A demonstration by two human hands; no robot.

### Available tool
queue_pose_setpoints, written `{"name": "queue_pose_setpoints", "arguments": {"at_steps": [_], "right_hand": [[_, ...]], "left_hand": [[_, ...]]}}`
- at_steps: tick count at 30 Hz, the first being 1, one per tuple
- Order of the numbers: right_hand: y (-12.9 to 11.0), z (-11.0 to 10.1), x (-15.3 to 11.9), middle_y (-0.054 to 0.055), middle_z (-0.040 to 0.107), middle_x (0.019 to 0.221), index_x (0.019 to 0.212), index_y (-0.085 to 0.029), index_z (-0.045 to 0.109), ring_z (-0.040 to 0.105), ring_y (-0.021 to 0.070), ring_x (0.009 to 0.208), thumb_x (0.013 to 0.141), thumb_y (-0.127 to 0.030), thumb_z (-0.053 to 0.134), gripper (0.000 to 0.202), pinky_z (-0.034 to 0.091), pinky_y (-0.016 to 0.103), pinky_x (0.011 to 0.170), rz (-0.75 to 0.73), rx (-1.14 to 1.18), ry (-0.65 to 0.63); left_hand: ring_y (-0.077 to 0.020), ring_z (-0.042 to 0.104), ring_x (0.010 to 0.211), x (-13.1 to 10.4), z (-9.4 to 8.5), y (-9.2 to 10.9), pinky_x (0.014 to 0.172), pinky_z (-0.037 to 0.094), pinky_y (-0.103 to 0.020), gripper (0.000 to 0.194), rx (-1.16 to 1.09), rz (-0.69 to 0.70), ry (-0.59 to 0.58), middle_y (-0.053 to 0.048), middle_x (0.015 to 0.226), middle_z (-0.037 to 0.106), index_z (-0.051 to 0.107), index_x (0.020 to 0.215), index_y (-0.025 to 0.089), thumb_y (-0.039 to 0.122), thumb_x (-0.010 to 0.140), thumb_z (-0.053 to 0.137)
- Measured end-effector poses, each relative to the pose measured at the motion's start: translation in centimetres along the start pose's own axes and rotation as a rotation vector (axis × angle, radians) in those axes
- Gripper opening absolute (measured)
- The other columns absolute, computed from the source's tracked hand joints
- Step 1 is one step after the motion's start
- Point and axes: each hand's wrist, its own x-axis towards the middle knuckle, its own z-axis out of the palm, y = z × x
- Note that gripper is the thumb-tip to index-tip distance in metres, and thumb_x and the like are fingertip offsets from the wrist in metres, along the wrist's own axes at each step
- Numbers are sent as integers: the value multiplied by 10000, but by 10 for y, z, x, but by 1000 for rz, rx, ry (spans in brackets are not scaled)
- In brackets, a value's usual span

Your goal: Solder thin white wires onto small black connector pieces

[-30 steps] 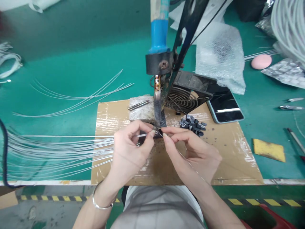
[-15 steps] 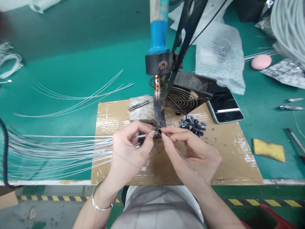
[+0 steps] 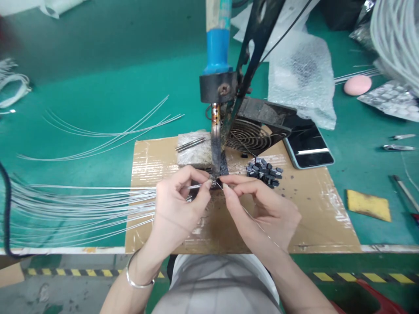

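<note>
My left hand [image 3: 183,207] pinches a thin grey cable [image 3: 137,188] between thumb and forefinger, its end just under the soldering iron's tip. My right hand [image 3: 266,211] is closed on a thin solder wire [image 3: 248,213], which trails back over the wrist. Against the right fingertips is a small black piece [image 3: 219,181]; whether they grip it too is unclear. The soldering iron [image 3: 216,52], blue-handled, hangs tip down in a black clamp [image 3: 218,87]. Fingers partly hide the joint between cable and black piece.
Many grey cables [image 3: 81,200] lie to the left. A cardboard sheet [image 3: 314,218] covers the bench, bearing small black connectors [image 3: 264,172] and a wrapped block [image 3: 194,155]. Behind stand a fan [image 3: 252,135] and a phone [image 3: 309,146]. A yellow sponge [image 3: 369,206] lies right.
Both hands keep almost the same place and grip under the iron. The small black piece at my right fingertips shows a little more clearly.
</note>
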Motion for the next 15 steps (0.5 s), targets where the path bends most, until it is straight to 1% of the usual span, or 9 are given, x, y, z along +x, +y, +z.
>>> {"name": "queue_pose_setpoints", "arguments": {"at_steps": [2,4,5,7,9,11,13,14,15], "right_hand": [[3,-2,0,19,835,1021,801,-241,687,807,200,948,921,-140,736,164,642,330,870,16,15,-4],[10,-9,3,14,837,989,785,-240,685,804,199,930,929,-185,744,165,630,321,840,20,-14,33],[15,-15,5,15,835,960,773,-238,683,800,197,901,931,-213,751,174,622,315,810,20,-57,77],[25,-31,9,18,826,904,744,-226,687,769,175,771,917,-265,773,197,597,289,705,29,-208,171],[36,-48,14,13,816,873,742,-224,685,727,153,669,914,-286,766,200,571,280,655,57,-377,264],[44,-61,15,14,812,843,715,-236,682,714,156,626,887,-274,785,204,562,283,640,93,-465,293],[50,-67,13,29,813,826,687,-237,692,731,172,648,843,-245,823,204,574,294,673,94,-453,290],[51,-68,11,41,816,834,689,-235,698,745,186,674,838,-243,827,198,584,310,701,102,-416,282],[52,-67,10,53,819,841,696,-232,703,757,202,702,838,-250,829,190,593,328,725,111,-367,274]], "left_hand": [[-162,679,659,-1,-1,-1,548,485,-248,105,20,-13,-6,-37,765,776,697,693,199,167,789,727],[-164,681,664,-2,-3,-3,541,478,-247,103,23,-16,1,-42,782,785,694,695,200,176,789,726],[-164,685,672,-2,-5,-3,546,480,-245,101,20,-13,5,-43,789,789,694,697,201,177,790,726],[-164,686,683,-4,-9,-5,556,476,-244,99,20,1,16,-44,795,793,697,707,201,179,798,728],[-154,662,656,-6,-13,-8,534,443,-244,99,48,18,30,-43,799,795,700,718,202,183,811,728],[-123,581,565,-9,-18,-13,485,378,-250,107,112,44,53,-37,820,801,692,731,202,191,832,723],[-94,466,488,-11,-23,-21,463,331,-259,119,223,104,103,-26,842,802,686,747,203,199,863,715],[-89,427,473,-12,-25,-25,471,333,-263,122,296,148,142,-18,835,798,690,758,204,200,878,712],[-90,420,472,-13,-27,-30,493,358,-266,123,369,198,186,-13,827,792,696,768,205,197,891,709]]}}
